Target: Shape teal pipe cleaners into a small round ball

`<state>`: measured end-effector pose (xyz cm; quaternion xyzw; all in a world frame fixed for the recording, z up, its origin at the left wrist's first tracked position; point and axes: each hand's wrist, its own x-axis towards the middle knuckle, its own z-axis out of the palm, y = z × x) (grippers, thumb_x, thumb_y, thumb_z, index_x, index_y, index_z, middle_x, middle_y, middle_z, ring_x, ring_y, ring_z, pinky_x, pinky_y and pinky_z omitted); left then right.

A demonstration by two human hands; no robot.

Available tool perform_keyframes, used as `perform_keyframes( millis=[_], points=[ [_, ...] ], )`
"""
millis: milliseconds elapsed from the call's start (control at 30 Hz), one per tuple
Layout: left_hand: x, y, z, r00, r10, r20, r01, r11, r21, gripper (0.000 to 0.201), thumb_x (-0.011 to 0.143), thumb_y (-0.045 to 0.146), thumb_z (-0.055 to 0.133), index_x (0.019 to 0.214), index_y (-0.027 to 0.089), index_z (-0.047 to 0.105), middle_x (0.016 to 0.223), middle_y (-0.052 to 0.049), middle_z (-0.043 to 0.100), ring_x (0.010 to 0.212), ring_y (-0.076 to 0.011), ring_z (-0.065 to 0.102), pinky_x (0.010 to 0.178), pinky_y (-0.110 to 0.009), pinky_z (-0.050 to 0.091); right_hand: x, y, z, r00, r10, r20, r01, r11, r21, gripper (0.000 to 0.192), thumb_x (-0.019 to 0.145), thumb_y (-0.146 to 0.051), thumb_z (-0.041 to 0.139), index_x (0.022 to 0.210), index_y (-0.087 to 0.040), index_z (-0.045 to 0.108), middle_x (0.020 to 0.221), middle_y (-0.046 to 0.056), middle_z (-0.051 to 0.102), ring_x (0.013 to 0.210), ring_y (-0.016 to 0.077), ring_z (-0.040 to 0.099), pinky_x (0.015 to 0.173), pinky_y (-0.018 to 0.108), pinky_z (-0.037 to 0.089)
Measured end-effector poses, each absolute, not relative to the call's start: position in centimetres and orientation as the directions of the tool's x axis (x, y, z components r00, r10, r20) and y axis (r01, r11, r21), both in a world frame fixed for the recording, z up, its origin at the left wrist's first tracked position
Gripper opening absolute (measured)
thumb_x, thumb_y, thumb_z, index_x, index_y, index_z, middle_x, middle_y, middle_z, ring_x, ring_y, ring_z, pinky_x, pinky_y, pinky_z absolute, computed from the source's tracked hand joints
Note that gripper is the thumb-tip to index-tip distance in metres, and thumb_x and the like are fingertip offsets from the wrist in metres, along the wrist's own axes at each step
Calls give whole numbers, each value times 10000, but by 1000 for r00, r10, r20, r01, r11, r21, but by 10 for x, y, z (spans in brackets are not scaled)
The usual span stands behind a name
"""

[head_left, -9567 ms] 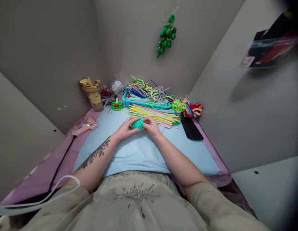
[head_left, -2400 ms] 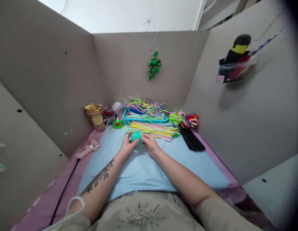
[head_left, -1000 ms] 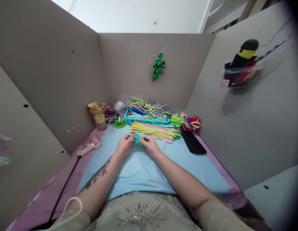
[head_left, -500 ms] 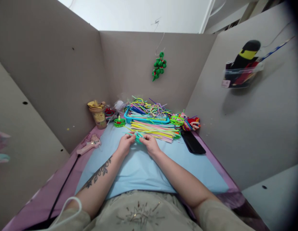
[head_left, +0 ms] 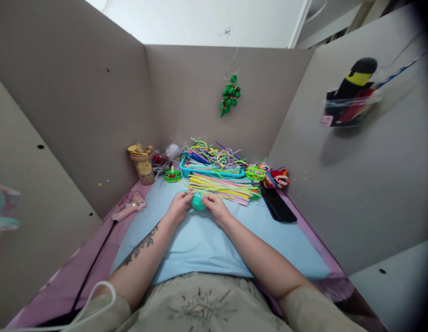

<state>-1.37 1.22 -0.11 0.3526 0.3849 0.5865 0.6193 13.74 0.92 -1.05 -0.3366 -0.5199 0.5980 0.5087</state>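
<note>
Far left, pink hot-glue gun [head_left: 129,210] lies on its side on the pink cloth [head_left: 68,276], black cord [head_left: 92,269] running toward the wearer; probably parked there so that nozzle and lead stay off the blue sheet [head_left: 214,251]. Patterned cup [head_left: 144,168] stands upright behind it, tucked near the corner, presumably against knocks. Green toothy figure [head_left: 173,176] sits at the rear of the sheet, facing the wearer. Left hand [head_left: 180,206]: thumb and fingers pinched on the left edge of the teal chenille-stem ball [head_left: 199,203], which is at centre, just in front of the loose stems; a teal strand shows by the fingertips. Blue tray [head_left: 186,170], heaped with coloured stems, stands behind. Right hand [head_left: 217,210]: thumb and forefinger closed on the ball's right side; the two-sided grip likely steadies it, exact finger contact too small to tell. Straight chenille stems [head_left: 224,188] lie sideways before the tray, seemingly for easy picking. Further right: lime-green figure [head_left: 255,173]; then black phone-like slab [head_left: 278,205], lying flat near the sheet's right side, apart from the hands; clear wall bin [head_left: 350,107] holds tools upright, presumably to save table space
</note>
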Motion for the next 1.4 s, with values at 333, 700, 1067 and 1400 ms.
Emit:
perform_keyframes(
  millis=[333, 700, 1067, 1400],
  points=[
    [-20, 13, 0, 58, 988, -144, -518, 153, 842, 282, 672, 338, 722, 810, 140, 577, 770, -31, 640, 672, -140, 609, 633, -298, 506, 150, 17, -8, -266, 959, 97, -413, -22, -910, 383, 535, -283, 773, 900, -204, 688, 810, 29, 654, 718, 153, 577, 674, 278, 452],
    [-14, 10, -1, -34, 992, -126, -432, 99, 897, 362, 606, 406, 754, 737, 140, 546, 777, -36, 644, 701, -146, 614, 635, -276, 483, 151, 19, -11, -240, 959, 150, -281, 79, -956, 367, 625, -433, 714, 892, -185, 674, 818, 37, 661, 709, 151, 573, 667, 277, 434],
    [-10, 6, 2, -33, 998, -50, -374, 34, 927, 369, 544, 366, 792, 743, 116, 607, 1007, -105, 656, 802, -171, 607, 674, -270, 483, 146, 11, -4, -228, 962, 148, -172, 110, -979, 299, 596, -424, 720, 642, -154, 601, 578, -28, 553, 546, 92, 443, 565, 230, 332],
    [-11, 5, 4, 37, 995, -97, -451, 104, 887, 352, 589, 320, 782, 820, 121, 605, 955, -109, 658, 793, -187, 623, 671, -313, 510, 153, 18, -10, -302, 942, 146, -231, 77, -970, 276, 611, -410, 708, 653, -158, 604, 600, -17, 557, 568, 101, 463, 590, 231, 366]
  ],
)
